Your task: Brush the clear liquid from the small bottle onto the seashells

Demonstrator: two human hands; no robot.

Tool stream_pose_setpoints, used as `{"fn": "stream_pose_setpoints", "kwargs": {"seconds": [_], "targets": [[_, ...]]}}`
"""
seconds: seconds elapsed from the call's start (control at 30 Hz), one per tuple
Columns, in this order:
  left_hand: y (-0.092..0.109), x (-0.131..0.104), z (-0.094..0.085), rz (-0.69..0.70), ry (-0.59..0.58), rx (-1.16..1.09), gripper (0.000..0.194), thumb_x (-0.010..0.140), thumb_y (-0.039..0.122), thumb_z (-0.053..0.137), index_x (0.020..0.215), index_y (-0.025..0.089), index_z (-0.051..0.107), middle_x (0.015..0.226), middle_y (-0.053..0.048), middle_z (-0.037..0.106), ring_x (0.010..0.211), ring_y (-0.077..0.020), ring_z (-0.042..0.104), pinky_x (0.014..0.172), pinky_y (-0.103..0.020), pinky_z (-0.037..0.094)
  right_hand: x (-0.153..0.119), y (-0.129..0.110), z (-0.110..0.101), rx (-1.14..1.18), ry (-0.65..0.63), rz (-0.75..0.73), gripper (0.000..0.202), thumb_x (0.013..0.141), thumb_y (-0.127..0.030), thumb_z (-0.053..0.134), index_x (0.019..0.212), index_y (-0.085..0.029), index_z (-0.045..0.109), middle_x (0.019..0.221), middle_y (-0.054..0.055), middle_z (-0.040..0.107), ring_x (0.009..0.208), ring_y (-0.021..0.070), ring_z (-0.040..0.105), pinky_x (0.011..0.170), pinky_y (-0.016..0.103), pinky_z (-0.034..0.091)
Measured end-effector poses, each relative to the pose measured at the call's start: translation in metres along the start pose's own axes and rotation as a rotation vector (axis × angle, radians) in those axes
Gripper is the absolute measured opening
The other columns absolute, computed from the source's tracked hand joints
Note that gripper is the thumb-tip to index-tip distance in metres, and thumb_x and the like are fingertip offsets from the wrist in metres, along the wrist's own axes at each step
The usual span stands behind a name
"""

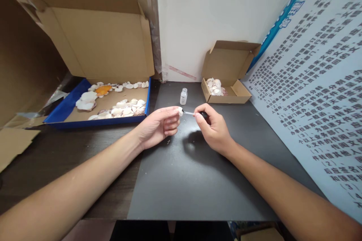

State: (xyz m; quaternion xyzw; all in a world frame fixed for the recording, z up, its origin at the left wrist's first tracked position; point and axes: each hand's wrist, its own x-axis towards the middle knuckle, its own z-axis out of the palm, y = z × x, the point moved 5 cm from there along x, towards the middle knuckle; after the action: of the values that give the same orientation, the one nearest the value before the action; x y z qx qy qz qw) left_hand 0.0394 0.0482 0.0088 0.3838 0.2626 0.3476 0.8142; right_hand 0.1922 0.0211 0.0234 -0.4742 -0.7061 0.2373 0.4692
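Between the fingertips of my left hand (162,126) is a small white shell (180,111). My right hand (212,128) grips a brush applicator (203,114) by its black cap, and its pale stem points left. The dark tip of the stem meets the shell or lies just beside it. Behind my hands a small clear glass bottle (183,97) stands upright without a cap, with whitish contents.
At the left, an open blue-sided box (121,121) holds many shells, one of them orange. A smaller open cardboard box (229,99) with shells stands at the back right. A printed sheet (319,94) rises along the right side. Small crumbs lie on the grey mat (181,188).
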Motion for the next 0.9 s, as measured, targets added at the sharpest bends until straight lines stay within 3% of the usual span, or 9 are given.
{"fn": "stream_pose_setpoints", "kwargs": {"seconds": [0.37,0.53,0.9], "targets": [[0.0014,0.0010,-0.0011,0.014,0.019,-0.029,0.025,0.082,0.023,0.068,0.065,0.015,0.051,0.058,0.007,0.024,0.048,-0.0063,0.022,0.043,-0.019,0.022,0.0020,0.0010,-0.0069,-0.040,0.081,0.027,0.015,0.091,-0.026,0.050,0.077,-0.021,0.050,0.058,-0.006,0.039,0.047,0.0094,0.035,0.048,0.024,0.028],[-0.0002,0.0009,-0.0013,0.003,0.024,-0.023,0.027,0.082,0.022,0.066,0.065,0.017,0.046,0.061,0.006,0.025,0.050,-0.0072,0.023,0.043,-0.020,0.020,-0.0016,-0.0004,-0.0032,0.044,0.045,-0.007,0.015,0.095,-0.031,0.049,0.083,-0.022,0.051,0.059,-0.006,0.040,0.047,0.0095,0.036,0.047,0.024,0.029],[-0.0016,0.0007,0.0001,-0.005,0.010,0.145,0.018,0.080,0.024,0.067,0.071,0.016,0.054,0.059,0.007,0.026,0.049,-0.0065,0.022,0.046,-0.020,0.018,0.0016,0.0004,-0.0022,-0.045,0.020,0.018,0.013,0.090,-0.027,0.052,0.079,-0.022,0.051,0.061,-0.004,0.044,0.051,0.0105,0.038,0.050,0.024,0.032]]}}
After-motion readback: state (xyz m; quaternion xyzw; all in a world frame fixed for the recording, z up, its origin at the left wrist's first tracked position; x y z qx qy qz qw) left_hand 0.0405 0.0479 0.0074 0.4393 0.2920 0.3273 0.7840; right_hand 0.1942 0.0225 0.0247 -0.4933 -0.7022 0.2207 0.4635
